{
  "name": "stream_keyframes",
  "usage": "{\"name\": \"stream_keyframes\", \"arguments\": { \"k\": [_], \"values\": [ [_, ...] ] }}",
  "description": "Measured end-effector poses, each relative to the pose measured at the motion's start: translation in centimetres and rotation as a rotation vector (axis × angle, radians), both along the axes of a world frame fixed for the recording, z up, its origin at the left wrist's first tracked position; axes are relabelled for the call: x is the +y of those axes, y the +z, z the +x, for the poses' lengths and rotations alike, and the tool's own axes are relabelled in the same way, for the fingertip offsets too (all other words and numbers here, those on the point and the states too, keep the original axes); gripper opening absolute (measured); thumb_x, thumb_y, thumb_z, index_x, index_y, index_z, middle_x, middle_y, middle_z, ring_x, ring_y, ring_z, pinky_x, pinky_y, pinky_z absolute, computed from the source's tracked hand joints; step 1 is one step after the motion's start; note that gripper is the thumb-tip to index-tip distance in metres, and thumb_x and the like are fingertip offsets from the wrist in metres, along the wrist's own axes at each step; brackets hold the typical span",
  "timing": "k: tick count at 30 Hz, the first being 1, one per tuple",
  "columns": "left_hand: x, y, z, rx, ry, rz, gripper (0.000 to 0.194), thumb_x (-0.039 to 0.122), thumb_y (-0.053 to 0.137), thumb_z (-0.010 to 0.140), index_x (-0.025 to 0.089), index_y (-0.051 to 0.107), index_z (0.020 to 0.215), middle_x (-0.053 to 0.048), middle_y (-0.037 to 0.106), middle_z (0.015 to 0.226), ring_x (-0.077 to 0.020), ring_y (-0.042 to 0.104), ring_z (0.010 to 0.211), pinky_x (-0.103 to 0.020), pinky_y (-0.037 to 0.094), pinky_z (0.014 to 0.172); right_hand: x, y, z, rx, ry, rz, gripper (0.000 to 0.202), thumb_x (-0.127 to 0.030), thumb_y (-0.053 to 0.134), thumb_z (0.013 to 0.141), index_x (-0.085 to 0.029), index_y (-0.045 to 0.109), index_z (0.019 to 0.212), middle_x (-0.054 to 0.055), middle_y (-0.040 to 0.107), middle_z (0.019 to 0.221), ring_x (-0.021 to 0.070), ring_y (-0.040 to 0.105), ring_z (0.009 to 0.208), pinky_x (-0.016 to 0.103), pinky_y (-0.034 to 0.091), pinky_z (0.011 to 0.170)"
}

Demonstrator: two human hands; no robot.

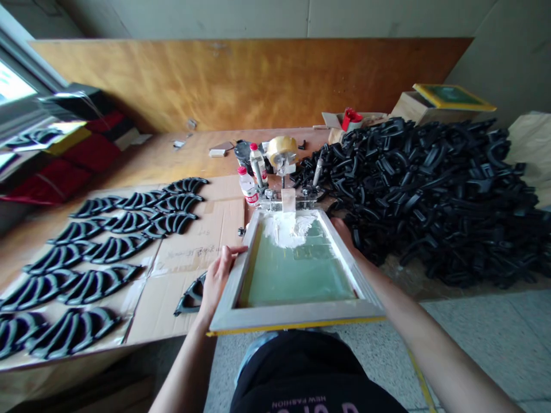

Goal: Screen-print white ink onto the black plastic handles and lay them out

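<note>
A screen printing frame (301, 312) with green mesh is clamped at its far end to a metal hinge (288, 198). White ink (286, 229) lies smeared over the far part of the mesh. My left hand (220, 272) is at the frame's left side, fingers bent, with fingertips against the edge. Close by that hand, a black ribbed fan-shaped part (189, 298) lies on the cardboard (172, 287), partly covered by the wrist. My right hand (342, 232) reaches past the frame's right side, beside a heap of black curved parts (430, 195); its fingers are mostly hidden.
Rows of black fan-shaped parts (86, 287) cover the cardboard at left. Two red-capped bottles (248, 186) and a tape roll (282, 151) stand behind the hinge. Another yellow-edged screen (454, 97) rests on a box at back right. Red and black boxes (77, 152) sit at far left.
</note>
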State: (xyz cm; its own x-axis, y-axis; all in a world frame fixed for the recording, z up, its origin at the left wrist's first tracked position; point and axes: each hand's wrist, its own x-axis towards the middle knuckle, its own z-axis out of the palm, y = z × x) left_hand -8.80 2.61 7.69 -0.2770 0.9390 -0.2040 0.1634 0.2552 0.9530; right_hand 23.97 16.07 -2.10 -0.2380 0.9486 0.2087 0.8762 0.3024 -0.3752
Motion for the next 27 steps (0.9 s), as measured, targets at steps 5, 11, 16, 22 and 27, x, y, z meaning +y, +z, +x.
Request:
{"name": "stream_keyframes", "arguments": {
  "k": [5,11,16,22,27],
  "values": [
    [-1.9,-6.8,-0.1,-0.076,-0.061,-0.139,0.082,0.063,0.063,0.076,0.017,0.048,0.142,-0.005,0.072,0.085,-0.0209,0.066,0.076,-0.027,0.050,0.064,2.6,3.9,-2.8,0.131,-0.007,0.228,0.056,-0.025,0.061,0.087,-0.016,0.047,0.140,0.015,0.047,0.144,0.0275,0.047,0.128,0.044,0.039,0.109],
    [-1.6,-11.1,0.0,-0.017,-0.062,-0.204,0.078,0.061,0.060,0.080,0.017,0.047,0.143,-0.006,0.072,0.090,-0.0212,0.067,0.081,-0.027,0.050,0.068,3.3,4.9,-10.9,-0.173,0.289,0.041,0.023,-0.018,0.061,0.087,-0.012,0.062,0.110,0.013,0.065,0.108,0.0252,0.058,0.103,0.035,0.047,0.089],
    [-1.7,-10.9,0.0,-0.069,-0.072,-0.192,0.075,0.060,0.061,0.080,0.014,0.051,0.139,-0.010,0.073,0.104,-0.0243,0.067,0.096,-0.029,0.051,0.079,0.0,3.6,-9.0,-0.241,0.556,-0.009,0.018,-0.005,0.052,0.084,-0.014,0.065,0.094,0.010,0.067,0.096,0.0221,0.059,0.093,0.031,0.045,0.082],
    [-1.8,-10.5,0.4,-0.036,-0.029,-0.191,0.071,0.060,0.061,0.079,0.015,0.057,0.134,-0.009,0.073,0.105,-0.0245,0.067,0.095,-0.030,0.051,0.079,-1.8,5.4,-7.0,-0.147,0.865,-0.066,0.013,-0.008,0.058,0.080,-0.019,0.064,0.081,0.004,0.065,0.084,0.0188,0.057,0.083,0.028,0.043,0.072],
    [-2.0,-9.0,0.8,-0.106,-0.018,-0.195,0.078,0.063,0.064,0.075,0.015,0.055,0.134,-0.010,0.074,0.097,-0.0253,0.069,0.087,-0.031,0.053,0.071,-2.4,3.8,-7.7,-0.125,0.659,0.063,0.018,-0.005,0.051,0.084,-0.016,0.064,0.090,0.009,0.064,0.094,0.0221,0.055,0.093,0.031,0.043,0.077]
  ]
}}
